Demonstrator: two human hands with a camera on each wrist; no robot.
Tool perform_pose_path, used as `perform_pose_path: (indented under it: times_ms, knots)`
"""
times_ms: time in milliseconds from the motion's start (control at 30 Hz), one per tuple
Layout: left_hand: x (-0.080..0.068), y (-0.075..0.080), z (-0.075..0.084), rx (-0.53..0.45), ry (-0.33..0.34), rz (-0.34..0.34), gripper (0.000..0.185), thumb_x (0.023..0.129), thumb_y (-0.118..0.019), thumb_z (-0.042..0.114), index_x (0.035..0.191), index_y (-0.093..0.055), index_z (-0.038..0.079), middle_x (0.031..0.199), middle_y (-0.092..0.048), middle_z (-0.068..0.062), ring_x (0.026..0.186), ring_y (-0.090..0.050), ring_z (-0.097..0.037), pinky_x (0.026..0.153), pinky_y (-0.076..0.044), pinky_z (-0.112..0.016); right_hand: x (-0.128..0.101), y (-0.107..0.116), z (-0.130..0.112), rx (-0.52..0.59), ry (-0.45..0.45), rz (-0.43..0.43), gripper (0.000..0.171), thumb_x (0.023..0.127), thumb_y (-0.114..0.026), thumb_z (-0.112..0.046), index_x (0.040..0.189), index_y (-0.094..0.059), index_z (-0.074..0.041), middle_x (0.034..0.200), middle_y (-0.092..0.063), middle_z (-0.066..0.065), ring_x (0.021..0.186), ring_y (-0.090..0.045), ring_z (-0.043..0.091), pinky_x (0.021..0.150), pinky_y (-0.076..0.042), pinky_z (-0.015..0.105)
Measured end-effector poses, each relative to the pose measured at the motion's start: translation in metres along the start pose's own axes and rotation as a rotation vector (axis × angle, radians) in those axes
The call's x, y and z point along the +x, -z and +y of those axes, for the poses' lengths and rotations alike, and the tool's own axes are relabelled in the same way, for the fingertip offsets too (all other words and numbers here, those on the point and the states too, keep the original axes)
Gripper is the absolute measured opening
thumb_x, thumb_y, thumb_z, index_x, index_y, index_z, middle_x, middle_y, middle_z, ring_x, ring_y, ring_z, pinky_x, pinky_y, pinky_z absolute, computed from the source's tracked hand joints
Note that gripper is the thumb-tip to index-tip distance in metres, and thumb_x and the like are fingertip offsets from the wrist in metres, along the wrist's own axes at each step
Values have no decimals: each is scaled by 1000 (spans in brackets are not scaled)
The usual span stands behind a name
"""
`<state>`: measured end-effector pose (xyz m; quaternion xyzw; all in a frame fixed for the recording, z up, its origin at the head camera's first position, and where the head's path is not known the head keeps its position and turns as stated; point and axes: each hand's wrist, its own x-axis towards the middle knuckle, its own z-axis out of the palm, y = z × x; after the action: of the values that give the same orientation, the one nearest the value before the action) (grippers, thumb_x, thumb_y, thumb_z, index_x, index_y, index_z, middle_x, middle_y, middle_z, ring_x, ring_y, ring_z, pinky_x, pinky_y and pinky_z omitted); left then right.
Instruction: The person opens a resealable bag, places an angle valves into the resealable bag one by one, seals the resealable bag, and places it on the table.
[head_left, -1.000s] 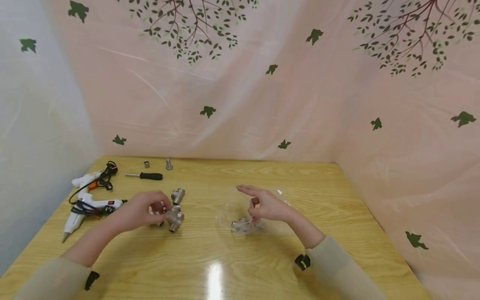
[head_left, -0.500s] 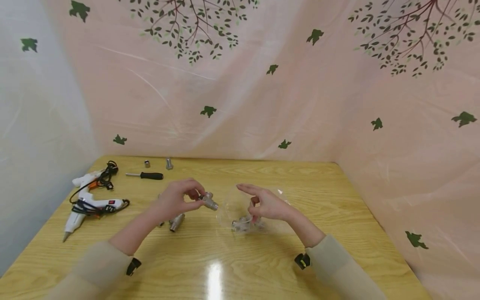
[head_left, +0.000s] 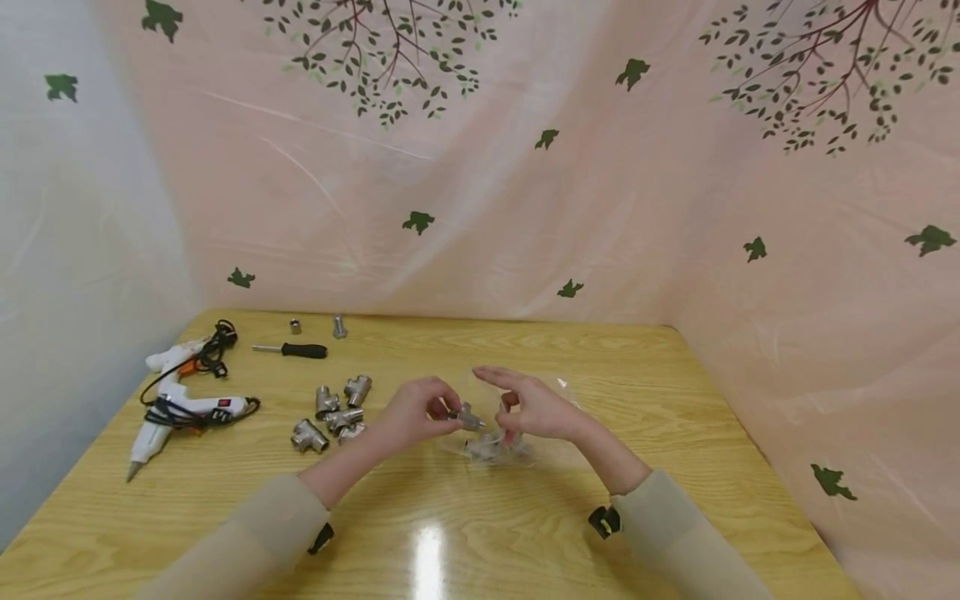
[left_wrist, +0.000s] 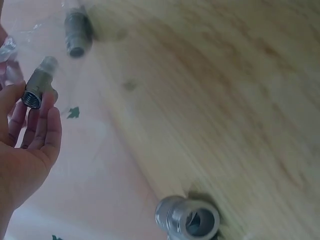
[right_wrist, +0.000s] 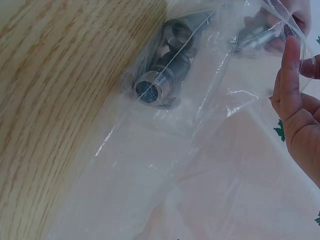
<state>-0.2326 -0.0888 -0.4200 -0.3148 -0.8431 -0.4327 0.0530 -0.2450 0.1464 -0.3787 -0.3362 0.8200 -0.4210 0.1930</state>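
Behind the wooden table hangs pink leaf-printed sheeting.

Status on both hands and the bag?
Left hand pinches a metal fitting at the bag mouth. Right hand holds the clear bag open. Nothing blocking.

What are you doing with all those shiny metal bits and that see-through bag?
A person is putting metal pipe fittings into a clear plastic bag. The left hand pinches one fitting right at the bag's mouth, and the right hand holds the bag open. A few fittings already lie inside it. Four more fittings wait on the wooden table, with two glue guns and a screwdriver off to the left.
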Motion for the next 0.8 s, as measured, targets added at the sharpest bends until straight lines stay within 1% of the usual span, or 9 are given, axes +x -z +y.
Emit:
perform_pose_path:
  times_ms: [100, 200, 300, 400, 567, 633, 800]
  knots:
    - [3, -7, -1, 16, 16, 17, 12, 79, -76, 12, 81, -65, 10, 82, -60, -1, 68, -60, -6, 60, -52, -17, 0, 0, -1, 2, -3, 0, 71, 86, -52, 4, 149, -28, -19, 155, -22, 8, 64, -64, 21, 61, -55, 46]
    - [4, -10, -1, 25, 26, 52, 13, 80, -76, 12, 75, -64, 12, 77, -59, 2, 66, -59, -6, 60, -52, -18, 0, 0, -1, 8, -4, -10, 72, 86, -52, 5, 149, -28, -19, 156, -21, 8, 64, -63, 21, 61, -55, 48]
    - [6, -9, 1, 17, 17, 66, 12, 79, -76, 11, 74, -65, 12, 76, -59, 2, 66, -60, -6, 59, -52, -19, -1, -1, -2, 16, -7, -13, 73, 85, -52, 6, 149, -28, -18, 156, -21, 8, 64, -62, 21, 61, -55, 49]
    - [7, -5, 2, 16, 16, 52, 11, 79, -77, 13, 77, -66, 12, 78, -61, 2, 68, -60, -6, 62, -52, -19, -1, 0, -3, 16, -5, -7, 72, 85, -51, 6, 149, -28, -16, 155, -21, 9, 64, -63, 21, 62, -55, 49]
    - [1, 8, 2, 40, 22, 24, 14, 80, -76, 18, 87, -69, 9, 85, -64, 2, 76, -62, -9, 67, -53, -22, -2, 1, -1, -3, 7, -13, 69, 87, -50, 5, 150, -27, -16, 155, -22, 10, 64, -64, 22, 62, -55, 46]
    - [-3, 16, 2, 64, 24, 18, 16, 80, -76, 20, 91, -69, 10, 89, -65, 2, 79, -63, -12, 69, -53, -24, -3, 1, 0, -18, 16, -12, 68, 88, -50, 5, 149, -27, -16, 155, -22, 10, 63, -63, 21, 62, -55, 46]
    - [-15, 38, -1, 119, 51, -1, 20, 81, -76, 23, 98, -68, 17, 96, -66, 1, 89, -63, -19, 74, -53, -30, -5, 2, 2, -44, 29, -1, 69, 88, -51, 5, 149, -28, -17, 154, -24, 8, 62, -63, 19, 60, -54, 48]
